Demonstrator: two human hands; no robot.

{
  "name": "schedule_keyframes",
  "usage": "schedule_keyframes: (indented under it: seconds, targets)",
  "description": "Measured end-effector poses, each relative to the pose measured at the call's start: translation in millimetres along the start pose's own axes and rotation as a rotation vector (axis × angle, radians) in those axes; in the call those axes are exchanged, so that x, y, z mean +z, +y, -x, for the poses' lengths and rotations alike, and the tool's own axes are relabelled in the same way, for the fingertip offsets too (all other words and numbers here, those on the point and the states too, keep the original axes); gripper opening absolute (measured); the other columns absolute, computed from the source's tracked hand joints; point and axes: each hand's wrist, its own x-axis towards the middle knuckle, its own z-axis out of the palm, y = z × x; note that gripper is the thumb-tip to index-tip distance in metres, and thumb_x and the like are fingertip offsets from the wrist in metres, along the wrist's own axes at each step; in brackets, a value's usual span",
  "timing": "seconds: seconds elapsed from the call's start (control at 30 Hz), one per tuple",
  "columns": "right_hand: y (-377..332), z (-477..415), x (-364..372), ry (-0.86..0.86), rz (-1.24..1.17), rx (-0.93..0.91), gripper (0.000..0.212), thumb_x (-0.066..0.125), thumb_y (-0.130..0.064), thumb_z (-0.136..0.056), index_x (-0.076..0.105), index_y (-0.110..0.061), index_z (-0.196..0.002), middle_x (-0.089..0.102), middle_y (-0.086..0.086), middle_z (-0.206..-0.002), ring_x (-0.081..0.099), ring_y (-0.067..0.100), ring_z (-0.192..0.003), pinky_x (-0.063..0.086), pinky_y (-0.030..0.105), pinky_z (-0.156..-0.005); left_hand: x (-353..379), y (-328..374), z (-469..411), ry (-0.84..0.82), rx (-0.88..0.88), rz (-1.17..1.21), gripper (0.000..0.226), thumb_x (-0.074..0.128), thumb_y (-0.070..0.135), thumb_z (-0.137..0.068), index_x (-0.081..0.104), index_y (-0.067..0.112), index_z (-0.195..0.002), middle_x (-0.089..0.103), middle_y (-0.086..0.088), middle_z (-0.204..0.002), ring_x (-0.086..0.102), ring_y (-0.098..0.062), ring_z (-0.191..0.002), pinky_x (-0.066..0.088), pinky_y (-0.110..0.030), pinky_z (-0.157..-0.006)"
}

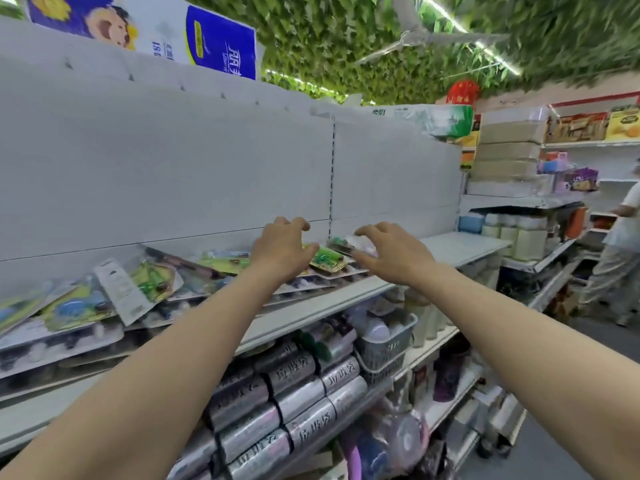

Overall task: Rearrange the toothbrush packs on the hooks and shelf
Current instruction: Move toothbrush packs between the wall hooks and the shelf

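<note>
Several toothbrush packs [152, 282] lie in a loose overlapping row on a white shelf [464, 249], running from the far left to the middle. My left hand [282, 249] hovers over the right end of the row, fingers loosely bent, with a green and yellow pack [327, 259] just beside it. My right hand [388, 251] reaches over the last pack [349, 244], a clear blister with green print; its fingers curve above the pack and its thumb lies below it. Whether either hand touches a pack is unclear. No hooks show on the white back panel [173, 174].
The shelf's right part is bare. Below it are silver rolls with black writing [294, 403] and a grey basket [384, 348] of goods. Tissue packs [194, 36] sit on top of the unit. A person [620, 244] stands in the aisle at the far right.
</note>
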Motion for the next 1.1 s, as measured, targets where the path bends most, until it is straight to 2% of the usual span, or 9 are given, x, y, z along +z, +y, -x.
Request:
schedule_keyframes:
  seconds: [0.3,0.5,0.63,0.8,1.0,1.1]
  targets:
    - [126.9,-86.3,43.6,-0.004,-0.047,-0.041,0.052,0.047,-0.054,-0.099,0.044,-0.03,-0.145,0.046,0.003,-0.147,0.041,0.023,-0.137,0.045,0.046,-0.104,87.8,35.9,-87.1,-0.007,-0.095,-0.057,0.05,0.057,0.049,-0.094,0.05,0.025,-0.138,0.049,-0.01,-0.139,0.048,-0.031,-0.127,0.045,-0.046,-0.102]
    - [212.3,-146.9,67.1,-0.029,-0.109,-0.135,0.051,0.047,-0.053,-0.099,0.043,-0.029,-0.145,0.046,0.002,-0.147,0.041,0.022,-0.137,0.044,0.042,-0.099,136.8,75.9,-137.1,0.058,-0.24,-0.077,0.05,0.056,0.049,-0.095,0.05,0.024,-0.138,0.05,-0.01,-0.138,0.048,-0.031,-0.127,0.044,-0.046,-0.103]
    - [259.2,-180.8,81.3,-0.07,-0.166,-0.204,0.051,0.048,-0.053,-0.099,0.044,-0.028,-0.144,0.046,0.002,-0.146,0.039,0.021,-0.138,0.043,0.042,-0.101,165.2,100.7,-163.5,0.054,-0.344,-0.103,0.05,0.055,0.048,-0.095,0.05,0.023,-0.139,0.049,-0.009,-0.141,0.042,-0.031,-0.133,0.042,-0.044,-0.104]
    - [300.2,-210.6,110.4,-0.128,-0.215,-0.235,0.053,0.048,-0.054,-0.099,0.043,-0.028,-0.145,0.046,0.003,-0.147,0.041,0.022,-0.136,0.044,0.043,-0.1,194.4,124.4,-190.4,0.044,-0.396,-0.194,0.05,0.055,0.051,-0.094,0.051,0.023,-0.136,0.054,-0.01,-0.136,0.043,-0.03,-0.13,0.043,-0.042,-0.097]
    - [331.5,-224.7,150.2,-0.201,-0.262,-0.226,0.057,0.049,-0.057,-0.097,0.043,-0.028,-0.145,0.048,0.005,-0.145,0.044,0.023,-0.134,0.046,0.043,-0.101,223.3,127.5,-213.0,-0.098,-0.483,-0.347,0.073,0.048,0.073,-0.088,0.047,0.021,-0.14,0.062,-0.009,-0.127,0.041,-0.034,-0.129,0.041,-0.043,-0.095]
    - [342.3,-229.8,167.0,-0.256,-0.286,-0.201,0.061,0.051,-0.059,-0.095,0.042,-0.027,-0.146,0.048,0.005,-0.146,0.045,0.024,-0.134,0.046,0.042,-0.101,234.1,127.4,-220.7,-0.18,-0.545,-0.502,0.094,0.037,0.089,-0.078,0.045,0.02,-0.14,0.057,-0.009,-0.135,0.039,-0.035,-0.132,0.036,-0.046,-0.101]
